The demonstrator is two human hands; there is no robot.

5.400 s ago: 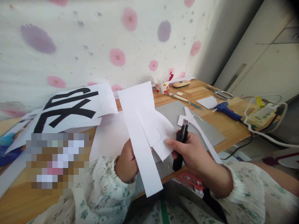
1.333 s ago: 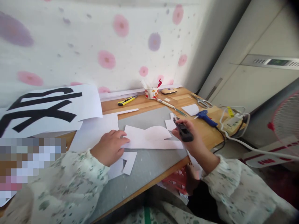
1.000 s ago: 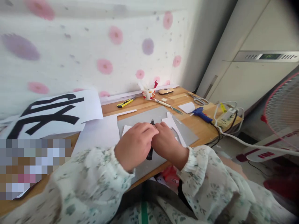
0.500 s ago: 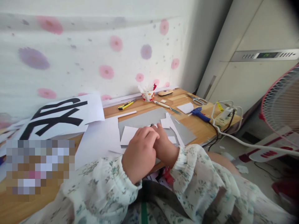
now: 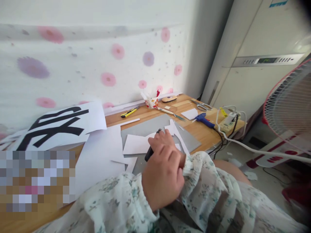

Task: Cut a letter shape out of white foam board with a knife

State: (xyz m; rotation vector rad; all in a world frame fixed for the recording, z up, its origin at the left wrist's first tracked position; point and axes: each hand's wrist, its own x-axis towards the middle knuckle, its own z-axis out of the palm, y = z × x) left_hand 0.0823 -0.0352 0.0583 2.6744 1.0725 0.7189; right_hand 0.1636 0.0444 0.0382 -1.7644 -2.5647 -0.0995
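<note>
My right hand (image 5: pixel 163 137) is closed around a black, stick-like tool (image 5: pixel 149 153), held over the work surface; its exact kind does not show. Across the right wrist lies my left hand (image 5: pixel 164 178), its fingers curled in by the sleeve cuff (image 5: pixel 187 165); what they grip, if anything, is hidden. Under and behind the hands is a grey mat (image 5: pixel 143 128). On it rest a white board piece (image 5: pixel 134 144) and narrow white offcuts (image 5: pixel 180 136). A large white sheet (image 5: pixel 99 155) lies to the left.
A yellow cutter knife (image 5: pixel 129 112), a paper cup (image 5: pixel 151 103), a white pen-like tool (image 5: pixel 166 110), scissors (image 5: pixel 202 105) and a blue glue gun (image 5: pixel 205 120) lie farther back. Cables run to a power strip (image 5: pixel 229 119). A fan (image 5: pixel 289 103) stands right; a printed sheet (image 5: pixel 94 115) lies left.
My left hand has slid right and toward me, from over the right hand's fingers to its wrist. The black tool now shows clearly. The view has shifted slightly.
</note>
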